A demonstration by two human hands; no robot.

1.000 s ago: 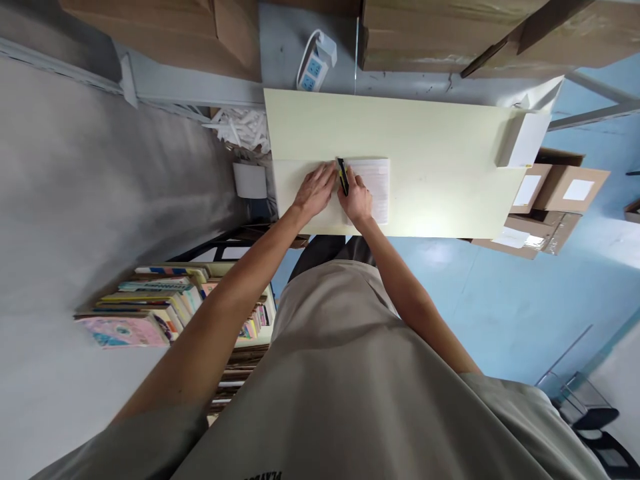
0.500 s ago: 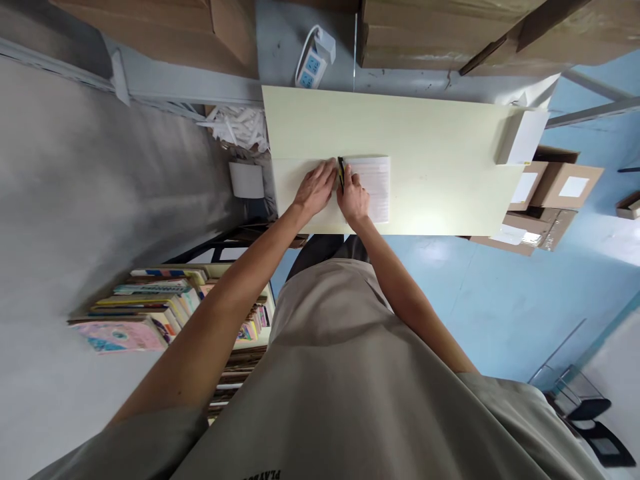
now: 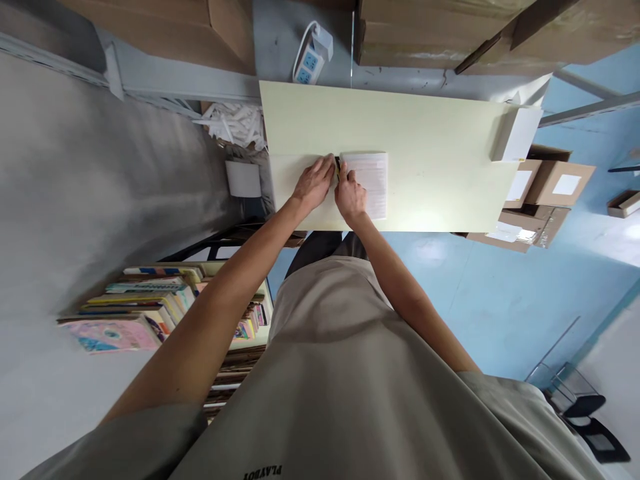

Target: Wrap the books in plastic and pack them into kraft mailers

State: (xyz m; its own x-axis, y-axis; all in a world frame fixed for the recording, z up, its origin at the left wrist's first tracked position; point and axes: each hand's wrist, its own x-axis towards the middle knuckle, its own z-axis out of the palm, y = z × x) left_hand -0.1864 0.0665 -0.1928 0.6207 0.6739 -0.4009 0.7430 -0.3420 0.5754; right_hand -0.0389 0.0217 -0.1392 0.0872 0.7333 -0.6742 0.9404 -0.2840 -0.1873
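My left hand (image 3: 314, 181) lies flat on the pale table, its fingers stretched out over the left side of an open sheet or booklet whose edges are faint there. My right hand (image 3: 351, 195) is closed around a slim black-and-yellow tool that looks like a utility knife (image 3: 338, 164), the index finger laid along it. The knife sits between the two hands, by the left edge of a white printed page (image 3: 375, 185). Its blade tip is too small to make out. My right fingers partly cover the page's left side.
The pale tabletop (image 3: 440, 167) stretches off to the right, with a white box (image 3: 517, 135) at its far end. A power strip (image 3: 310, 65) lies beyond the back edge. Cardboard boxes (image 3: 560, 183) stand on the right, and books (image 3: 135, 303) fill a shelf at lower left.
The whole view has shifted slightly. Both hands, the knife and the page keep nearly the same places relative to one another.
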